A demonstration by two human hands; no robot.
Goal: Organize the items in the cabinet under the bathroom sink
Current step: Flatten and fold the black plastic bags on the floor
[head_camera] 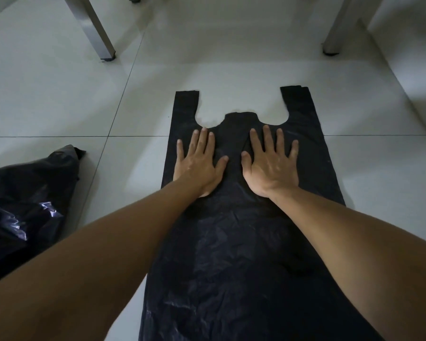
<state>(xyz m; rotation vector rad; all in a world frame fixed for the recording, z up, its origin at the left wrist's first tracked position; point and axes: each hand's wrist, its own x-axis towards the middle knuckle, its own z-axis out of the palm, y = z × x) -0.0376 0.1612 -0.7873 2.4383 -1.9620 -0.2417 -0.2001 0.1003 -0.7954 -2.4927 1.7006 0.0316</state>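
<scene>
To the left of the flat black plastic carrier bag (241, 242) lies a crumpled heap of shiny black plastic bags (27, 207), well apart from it on the white tiled floor (59, 99). The flat bag has its long axis running straight away from the person, with the two handles at the far end. The left hand (199, 163) and the right hand (271, 163) both press on it just below the handles, fingers spread wide, equally near. I judge that smoothing or folding along this axis comes next.
</scene>
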